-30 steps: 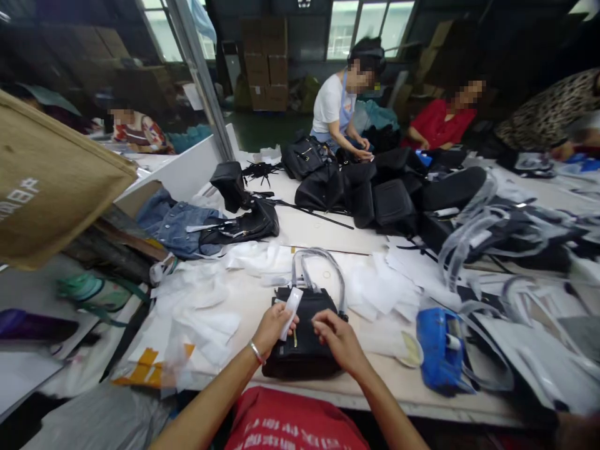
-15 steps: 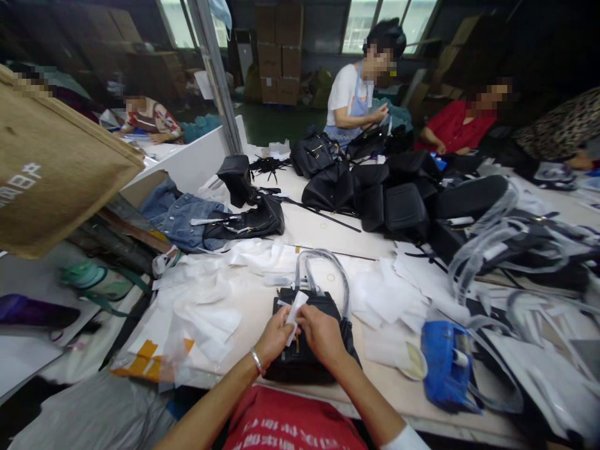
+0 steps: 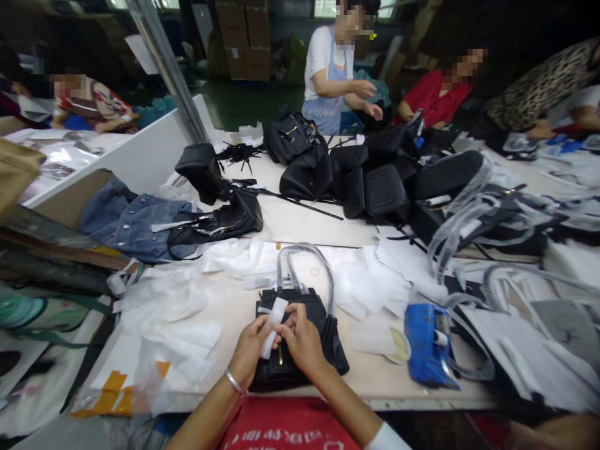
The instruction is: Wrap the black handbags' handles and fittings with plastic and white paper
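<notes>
A black handbag (image 3: pixel 281 379) lies on the table directly in front of me, its two handles (image 3: pixel 330 278) arched away and wrapped in clear plastic. Over the bag, my left hand (image 3: pixel 248 350) pinches a narrow white strip (image 3: pixel 277 312) between thumb and fingers. My right hand (image 3: pixel 302 337) is closed too, its fingertips meeting the strip's right edge. The fingers partly hide the bag's front, where a gold zip pull (image 3: pixel 280 356) shows below them. Whether the strip is paper or thin foam, I cannot tell.
White sheets (image 3: pixel 187 319) lie to the left, more (image 3: pixel 370 281) to the right. A blue tape dispenser (image 3: pixel 424 347) stands beside a tape roll (image 3: pixel 399 345). Black bags (image 3: pixel 384 194) pile up beyond, with a denim garment (image 3: pixel 135 215) at left. Co-workers, one in an apron (image 3: pixel 330 87), are across the table.
My view has tilted down and turned, so the scene sits higher and further left. Both hands keep the strip over the bag. The co-worker in the apron has lowered and parted their hands.
</notes>
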Demonstrator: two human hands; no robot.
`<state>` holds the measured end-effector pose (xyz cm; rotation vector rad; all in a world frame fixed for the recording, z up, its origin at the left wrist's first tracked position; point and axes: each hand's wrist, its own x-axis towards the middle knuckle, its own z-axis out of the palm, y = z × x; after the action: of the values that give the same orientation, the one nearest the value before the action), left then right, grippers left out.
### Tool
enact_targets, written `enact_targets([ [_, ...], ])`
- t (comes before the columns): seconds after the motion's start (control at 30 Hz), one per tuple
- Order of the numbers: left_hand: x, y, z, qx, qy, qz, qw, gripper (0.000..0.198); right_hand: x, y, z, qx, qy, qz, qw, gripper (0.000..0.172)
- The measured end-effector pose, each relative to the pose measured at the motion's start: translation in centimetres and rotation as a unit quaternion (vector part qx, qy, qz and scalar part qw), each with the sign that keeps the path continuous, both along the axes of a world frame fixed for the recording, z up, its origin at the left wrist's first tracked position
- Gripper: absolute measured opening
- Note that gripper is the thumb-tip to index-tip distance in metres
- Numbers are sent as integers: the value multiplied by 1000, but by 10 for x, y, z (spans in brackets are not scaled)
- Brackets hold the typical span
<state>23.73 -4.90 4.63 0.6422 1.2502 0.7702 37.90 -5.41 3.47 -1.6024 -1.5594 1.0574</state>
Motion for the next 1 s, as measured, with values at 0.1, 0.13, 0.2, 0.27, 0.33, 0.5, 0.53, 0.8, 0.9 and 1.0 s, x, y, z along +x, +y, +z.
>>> enact_targets([
  [0.1,-8,7,4,-49,-93,-23,994,36,-3,4,-8,-18,19,-6,1000,40],
  [0.13,-11,9,7,-65,-127,-36,989,35,-3,7,-10,-23,23,17,999,38],
  [0.2,-14,14,11,-89,-172,-59,979,33,-1,14,-16,-22,17,82,996,30],
  [0.27,-15,18,15,-97,-178,-79,976,31,3,22,-20,-3,-20,142,990,26],
  [0.33,-15,20,16,-102,-169,-101,975,30,7,29,-24,22,-71,184,980,29],
  [0.5,-15,22,13,-135,-178,-118,968,32,29,42,-19,82,-114,280,950,30],
  [0.53,-14,22,12,-135,-179,-114,968,33,38,44,-16,91,-113,280,949,26],
  [0.8,-7,16,14,-46,1,-152,987,50,133,14,-46,-102,-150,-107,977,37],
  [0.9,-8,14,5,104,129,-180,970,47,139,-1,-70,-182,-68,-112,975,64],
  [1.0,-13,14,-8,264,306,-224,887,43,132,-8,-82,-224,33,-188,956,77],
])
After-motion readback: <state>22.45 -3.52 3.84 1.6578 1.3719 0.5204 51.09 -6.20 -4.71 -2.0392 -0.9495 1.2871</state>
